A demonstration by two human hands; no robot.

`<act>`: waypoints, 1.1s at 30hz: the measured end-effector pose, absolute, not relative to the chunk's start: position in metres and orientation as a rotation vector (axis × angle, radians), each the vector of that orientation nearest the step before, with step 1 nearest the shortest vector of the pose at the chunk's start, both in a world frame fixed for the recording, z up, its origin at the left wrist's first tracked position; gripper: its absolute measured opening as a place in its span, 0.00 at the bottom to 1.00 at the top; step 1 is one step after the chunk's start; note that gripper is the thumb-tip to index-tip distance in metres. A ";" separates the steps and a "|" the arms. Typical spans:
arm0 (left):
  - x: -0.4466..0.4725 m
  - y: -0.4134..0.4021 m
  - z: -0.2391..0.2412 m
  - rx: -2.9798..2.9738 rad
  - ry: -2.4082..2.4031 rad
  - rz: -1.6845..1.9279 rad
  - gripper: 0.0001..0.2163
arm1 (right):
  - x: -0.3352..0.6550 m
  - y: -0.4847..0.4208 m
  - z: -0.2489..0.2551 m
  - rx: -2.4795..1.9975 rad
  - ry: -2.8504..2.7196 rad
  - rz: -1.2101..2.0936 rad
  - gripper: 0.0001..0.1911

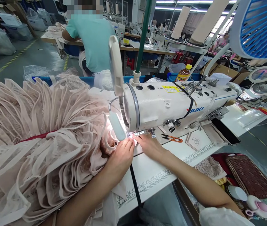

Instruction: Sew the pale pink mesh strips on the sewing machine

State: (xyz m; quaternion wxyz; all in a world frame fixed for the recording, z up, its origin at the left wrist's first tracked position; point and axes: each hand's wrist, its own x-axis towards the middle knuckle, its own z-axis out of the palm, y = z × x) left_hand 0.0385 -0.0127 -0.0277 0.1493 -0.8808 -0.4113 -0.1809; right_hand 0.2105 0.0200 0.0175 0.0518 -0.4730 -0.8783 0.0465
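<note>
My left hand (pixel 121 156) lies on the pale pink fabric (pixel 41 141), fingers pressed flat just in front of the needle area of the white sewing machine (pixel 171 103). My right hand (pixel 149 145) rests flat on the table beside it, fingertips at the presser foot (pixel 133 134), holding the fabric edge down. A huge pile of the same pink lace and ruffled fabric fills the left side. The small lamp (pixel 117 125) lights the spot brightly, so the fingertips are washed out.
Orange-handled thread snips (pixel 172 138) lie on the white table (pixel 152 175) with printed rulers. A brown bottle (pixel 183 73) stands behind the machine. Another person in a teal shirt (pixel 93 37) sits at a table farther back. A blue fan (pixel 260 25) hangs top right.
</note>
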 end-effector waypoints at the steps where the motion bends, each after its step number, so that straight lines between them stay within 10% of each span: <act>1: 0.038 -0.012 -0.028 -2.530 -1.181 -0.522 0.18 | 0.210 0.020 0.018 -1.457 -2.683 0.152 0.22; 33: 0.007 0.002 0.008 -2.766 -1.400 -0.460 0.14 | 0.221 0.016 -0.009 -1.128 -2.389 0.235 0.25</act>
